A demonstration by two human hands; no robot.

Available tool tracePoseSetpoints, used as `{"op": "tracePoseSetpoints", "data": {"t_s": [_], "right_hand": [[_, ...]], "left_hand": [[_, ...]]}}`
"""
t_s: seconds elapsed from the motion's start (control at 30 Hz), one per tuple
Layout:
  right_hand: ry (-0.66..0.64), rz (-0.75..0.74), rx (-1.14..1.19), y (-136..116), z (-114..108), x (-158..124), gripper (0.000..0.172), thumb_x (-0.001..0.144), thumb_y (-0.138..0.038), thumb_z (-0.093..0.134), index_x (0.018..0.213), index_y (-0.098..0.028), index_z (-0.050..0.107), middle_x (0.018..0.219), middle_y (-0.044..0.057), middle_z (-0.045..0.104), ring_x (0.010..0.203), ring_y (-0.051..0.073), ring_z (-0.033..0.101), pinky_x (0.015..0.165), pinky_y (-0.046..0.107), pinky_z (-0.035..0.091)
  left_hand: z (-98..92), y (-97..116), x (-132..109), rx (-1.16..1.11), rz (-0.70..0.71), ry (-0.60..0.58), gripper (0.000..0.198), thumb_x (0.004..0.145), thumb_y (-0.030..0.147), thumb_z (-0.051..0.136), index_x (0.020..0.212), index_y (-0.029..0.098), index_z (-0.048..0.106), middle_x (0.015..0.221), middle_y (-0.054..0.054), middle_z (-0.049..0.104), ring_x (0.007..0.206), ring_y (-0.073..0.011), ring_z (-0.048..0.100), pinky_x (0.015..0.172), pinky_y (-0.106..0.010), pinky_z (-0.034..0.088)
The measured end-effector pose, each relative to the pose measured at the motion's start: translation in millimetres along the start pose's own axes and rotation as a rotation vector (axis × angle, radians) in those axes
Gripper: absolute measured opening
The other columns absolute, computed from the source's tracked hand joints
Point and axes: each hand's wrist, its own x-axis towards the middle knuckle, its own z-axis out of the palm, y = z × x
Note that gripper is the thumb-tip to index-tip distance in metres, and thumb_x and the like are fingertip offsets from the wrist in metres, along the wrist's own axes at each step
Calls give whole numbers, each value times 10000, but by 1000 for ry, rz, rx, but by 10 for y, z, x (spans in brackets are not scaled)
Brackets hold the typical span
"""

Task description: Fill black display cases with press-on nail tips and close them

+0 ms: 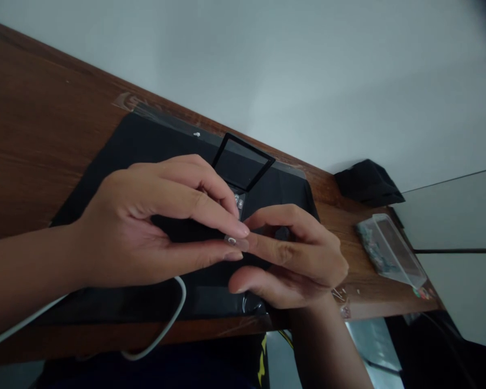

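Note:
My left hand (157,221) pinches a small clear piece with a white C-shaped mark (234,241) between thumb and forefinger. My right hand (294,254) comes in from the other side. Its forefinger tip touches the piece or the left fingertips, while its thumb stays apart below. Behind the hands a black-framed clear lid (245,162) stands raised. Beneath the lid, small tiles with white marks (240,201), one like a plus sign, show partly; my left hand hides the rest.
A black mat (117,156) is taped to the wooden table (28,119). A white cable (178,308) loops over the front edge. To the right are a clear plastic tub (397,254) and a black bag-like thing (368,182). A tiny white bit (196,134) lies at the back.

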Motion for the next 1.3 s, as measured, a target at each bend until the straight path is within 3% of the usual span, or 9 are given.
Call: {"op": "tracePoseSetpoints", "data": {"t_s": [0.07, 0.23, 0.37, 0.5, 0.6, 0.77, 0.9, 1.03, 1.3], "right_hand": [[4, 24, 86, -8, 17, 8, 366, 924, -451, 988, 1044, -125, 873, 934, 61, 807, 666, 90, 692, 548, 185, 579], [62, 226, 431, -78, 83, 19, 123, 914, -164, 973, 976, -140, 869, 862, 26, 806, 684, 76, 729, 619, 150, 597], [21, 401, 777, -82, 149, -7, 182, 872, -208, 1019, 1014, -213, 906, 869, -5, 833, 701, 85, 764, 629, 157, 610], [23, 493, 910, -50, 213, -34, 198, 861, -245, 1033, 1017, -270, 914, 829, -32, 829, 670, 94, 751, 631, 192, 628], [62, 496, 850, -50, 233, -32, 190, 878, -184, 1003, 1016, -272, 907, 807, -38, 823, 641, 90, 721, 596, 192, 607], [153, 446, 546, -119, 205, 13, 213, 908, -63, 899, 1018, -246, 903, 751, -40, 793, 585, 73, 656, 570, 179, 580], [197, 300, 255, -189, 182, 31, 209, 879, 4, 882, 1008, -160, 883, 806, 19, 841, 602, 76, 684, 557, 157, 587], [194, 176, 18, -226, 182, 2, 168, 938, -12, 838, 1043, -139, 867, 825, 33, 836, 584, 81, 667, 521, 171, 587], [124, 166, -52, -212, 155, -15, 126, 939, -76, 876, 958, -187, 820, 802, -18, 781, 600, 81, 686, 549, 173, 623]], "left_hand": [[-7, 3, 7, -11, -6, -6, 150, 1027, 273, 832, 972, 410, 858, 975, 70, 871, 853, -191, 824, 645, -288, 663], [-21, -15, -2, -90, -3, -60, 148, 1019, 275, 860, 980, 414, 892, 1022, 51, 879, 876, -203, 827, 683, -297, 664], [7, -63, -74, -157, -3, -34, 66, 1012, 357, 905, 1021, 421, 914, 1085, 23, 879, 918, -206, 817, 702, -301, 662], [32, -72, -97, -149, 18, -16, 55, 1025, 379, 897, 1051, 422, 920, 1114, 23, 883, 918, -195, 809, 684, -282, 658], [39, -37, -61, -124, 0, 4, 100, 1028, 328, 888, 1047, 418, 926, 1075, 41, 893, 874, -174, 813, 678, -258, 656], [39, 13, -45, -91, -117, 81, 218, 972, 277, 925, 1140, 417, 921, 1074, 69, 902, 890, -166, 841, 715, -246, 677], [30, 4, -41, -194, -181, 83, 162, 977, 274, 904, 1086, 392, 914, 1028, 86, 912, 912, -161, 869, 769, -234, 708], [36, -12, -24, -300, -222, 42, 103, 971, 269, 922, 981, 370, 912, 968, 82, 911, 933, -179, 886, 800, -227, 727], [66, -6, -57, -299, -204, 22, 155, 964, 231, 925, 1004, 381, 929, 961, 68, 912, 897, -190, 887, 742, -231, 727]]}}
